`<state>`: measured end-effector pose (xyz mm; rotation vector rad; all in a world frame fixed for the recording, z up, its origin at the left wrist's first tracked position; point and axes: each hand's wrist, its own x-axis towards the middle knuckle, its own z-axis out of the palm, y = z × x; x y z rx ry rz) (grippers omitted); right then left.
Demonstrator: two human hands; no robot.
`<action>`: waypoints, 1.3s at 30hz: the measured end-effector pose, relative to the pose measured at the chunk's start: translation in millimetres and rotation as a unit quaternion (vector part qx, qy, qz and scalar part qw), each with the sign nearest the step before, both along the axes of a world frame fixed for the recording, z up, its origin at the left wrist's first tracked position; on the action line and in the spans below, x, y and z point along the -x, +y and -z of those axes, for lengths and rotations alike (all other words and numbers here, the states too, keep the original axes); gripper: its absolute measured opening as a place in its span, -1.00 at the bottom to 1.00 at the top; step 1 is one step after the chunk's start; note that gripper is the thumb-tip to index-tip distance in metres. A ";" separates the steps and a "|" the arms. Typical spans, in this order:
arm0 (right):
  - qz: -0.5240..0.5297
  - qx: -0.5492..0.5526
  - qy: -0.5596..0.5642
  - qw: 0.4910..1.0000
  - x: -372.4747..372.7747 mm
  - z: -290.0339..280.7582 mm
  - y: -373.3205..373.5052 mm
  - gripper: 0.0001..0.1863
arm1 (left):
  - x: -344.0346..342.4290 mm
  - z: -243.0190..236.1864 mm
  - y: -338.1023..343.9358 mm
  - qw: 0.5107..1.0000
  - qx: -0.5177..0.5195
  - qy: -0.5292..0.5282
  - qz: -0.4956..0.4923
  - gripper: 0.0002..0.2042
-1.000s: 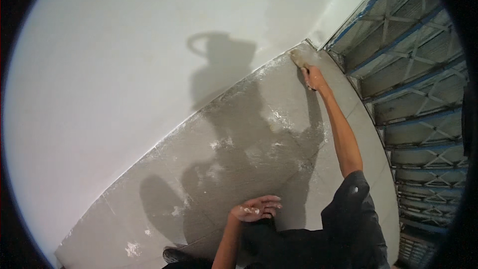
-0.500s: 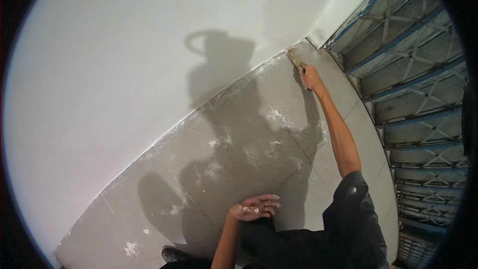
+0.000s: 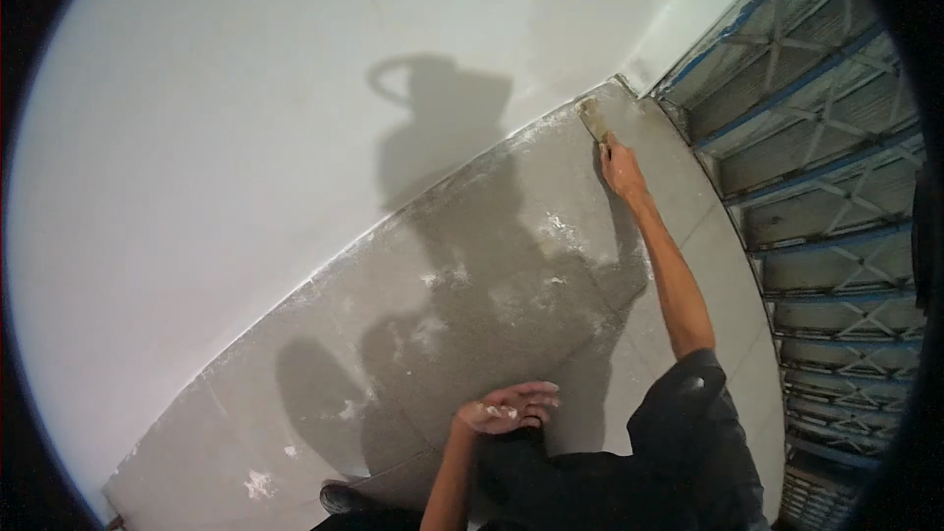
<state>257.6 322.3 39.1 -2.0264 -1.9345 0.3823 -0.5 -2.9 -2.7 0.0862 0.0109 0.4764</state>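
My right hand (image 3: 619,168) grips a flat tan tool (image 3: 594,119), a scraper or brush, with its far end at the grey tiled floor (image 3: 688,236) near the wall's foot and corner. My left hand (image 3: 508,409) is held low in front of me, fingers loosely spread and apart, white residue on it, holding nothing. White smears and flakes (image 3: 562,232) mark the tiles, especially along the wall line.
A white wall (image 3: 246,118) fills the upper left, with my shadow on it. A folding metal lattice gate (image 3: 826,187) with blue-edged bars runs down the right side beside a white jamb (image 3: 688,10). My dark shoe (image 3: 339,498) is at the lower edge.
My right hand and the tool have shifted slightly down and to the right since half a second ago, and the view has moved a little. My left hand stays low and open.
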 end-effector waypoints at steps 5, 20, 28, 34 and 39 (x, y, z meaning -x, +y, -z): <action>0.049 0.044 0.059 0.996 -14.1 -6.8 -1.4 -0.76 | -1.9 -4.2 1.3 1.000 0.004 -0.027 -0.005 -0.22; -0.148 -0.098 0.001 0.984 -43.8 18.0 -2.7 -0.77 | -2.8 -5.1 4.0 1.000 0.007 0.001 0.002 -0.22; -0.092 -0.026 -0.042 0.995 -34.1 2.8 1.7 -0.81 | -1.8 0.5 1.1 1.000 -0.001 0.015 0.012 -0.22; -0.097 -0.020 -0.003 0.995 -38.9 9.2 -15.2 -0.84 | -2.1 -0.8 1.6 1.000 -0.004 0.001 -0.001 -0.23; -0.090 -0.044 -0.050 0.994 -39.9 11.6 -7.9 -0.80 | -2.4 0.3 0.3 1.000 -0.007 -0.009 -0.001 -0.22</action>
